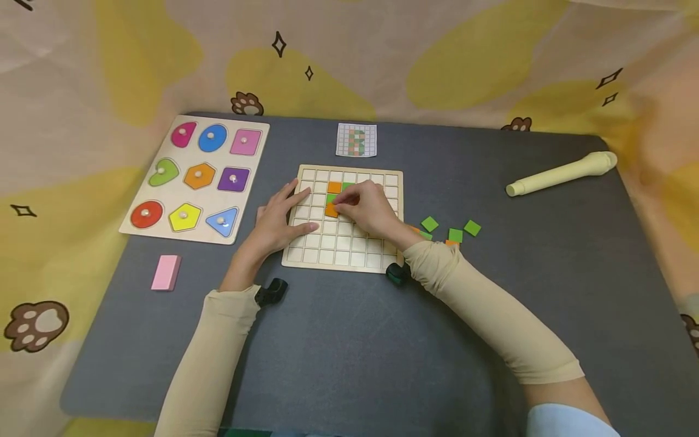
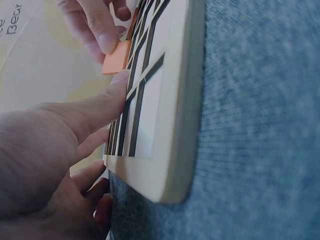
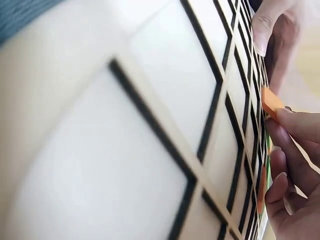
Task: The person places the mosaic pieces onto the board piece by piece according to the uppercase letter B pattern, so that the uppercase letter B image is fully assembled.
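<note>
A wooden grid board (image 1: pixel 349 260) with white square cells lies in the middle of the table. My right hand (image 1: pixel 370 209) pinches an orange square tile (image 1: pixel 330 210) between thumb and finger, just over the grid; in the left wrist view this tile (image 2: pixel 115 59) stands tilted against the board. Another orange tile (image 1: pixel 334 187) and a green tile (image 1: pixel 347 186) sit in upper cells, and a further green tile (image 1: pixel 330 198) shows beside my right fingertips. With fingers spread, my left hand (image 1: pixel 275 221) rests on the board's left edge. The right hand hides some cells.
Loose green tiles (image 1: pixel 455 235) and orange ones lie right of the board, partly behind the right forearm. A small pattern card (image 1: pixel 341 141) is behind it. To the left are a knobbed shape puzzle (image 1: pixel 180 233) and a pink block (image 1: pixel 166 273); a cream microphone-shaped object (image 1: pixel 562 175) lies far right.
</note>
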`<state>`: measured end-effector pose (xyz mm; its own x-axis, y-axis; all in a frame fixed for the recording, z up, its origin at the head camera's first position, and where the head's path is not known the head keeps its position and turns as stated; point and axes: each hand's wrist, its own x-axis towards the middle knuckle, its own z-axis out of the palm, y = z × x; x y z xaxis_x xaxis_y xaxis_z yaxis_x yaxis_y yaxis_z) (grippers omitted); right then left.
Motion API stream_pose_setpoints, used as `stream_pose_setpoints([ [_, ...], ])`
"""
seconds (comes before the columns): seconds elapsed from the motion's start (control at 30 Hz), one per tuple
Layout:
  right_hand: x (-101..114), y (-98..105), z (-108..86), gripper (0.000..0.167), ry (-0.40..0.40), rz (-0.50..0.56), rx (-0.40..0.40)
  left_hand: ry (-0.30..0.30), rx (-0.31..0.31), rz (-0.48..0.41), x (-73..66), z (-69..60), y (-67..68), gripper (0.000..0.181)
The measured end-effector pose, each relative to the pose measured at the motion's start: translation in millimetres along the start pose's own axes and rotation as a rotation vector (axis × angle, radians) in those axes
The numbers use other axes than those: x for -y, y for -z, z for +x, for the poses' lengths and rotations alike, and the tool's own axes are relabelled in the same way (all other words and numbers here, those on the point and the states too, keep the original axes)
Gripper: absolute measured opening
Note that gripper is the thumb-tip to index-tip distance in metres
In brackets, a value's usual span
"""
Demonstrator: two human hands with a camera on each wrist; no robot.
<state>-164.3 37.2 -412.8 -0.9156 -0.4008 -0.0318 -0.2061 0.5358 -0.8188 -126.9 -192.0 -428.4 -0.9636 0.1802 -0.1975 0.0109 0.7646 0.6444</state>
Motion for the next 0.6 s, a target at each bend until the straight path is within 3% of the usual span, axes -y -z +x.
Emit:
stream_pose_setpoints([
  [0.33, 0, -2, -0.6, 0.012, 0.041, -0.13, 0.048, 0.008, 0.003, 0.014, -0.4, -1.1, 0.1, 0.083],
  [0.6, -15, 24, -12.9, 0.019, 0.085, -0.121, 0.126, 0.014, 0.001, -0.003, -1.3, -0.4, -0.3, 0.084],
])
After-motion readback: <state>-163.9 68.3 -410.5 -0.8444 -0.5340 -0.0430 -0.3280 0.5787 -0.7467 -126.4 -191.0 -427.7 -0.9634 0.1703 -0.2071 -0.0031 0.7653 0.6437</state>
